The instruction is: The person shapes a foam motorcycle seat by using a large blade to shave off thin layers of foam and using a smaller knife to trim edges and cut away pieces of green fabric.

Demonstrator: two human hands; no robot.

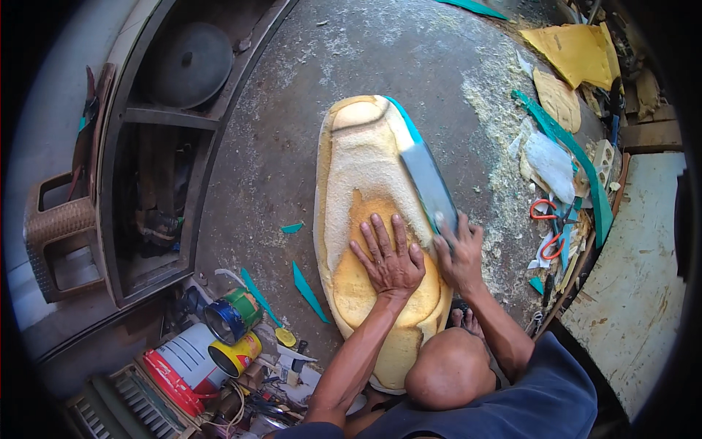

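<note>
A long seat-shaped foam pad (358, 164), cream and yellow with a darker yellow patch in its middle, lies lengthwise before me. My left hand (393, 257) presses flat on that patch, fingers spread. At the pad's right side my right hand (461, 256) closes round the near end of a long, flat grey-blue piece (430, 183). The piece lies along the pad's side edge, smooth and slightly blurred; its exact kind cannot be told. Beyond its far end, a teal strip (404, 121) runs along the pad's edge.
Foam crumbs dust the grey floor (270, 154). Teal scraps (309, 291) lie left of the pad. Orange-handled scissors (559, 219) rest among offcuts at right, beside a pale board (629, 271). A dark open shelf (168, 115) and paint cans (232, 316) stand at left.
</note>
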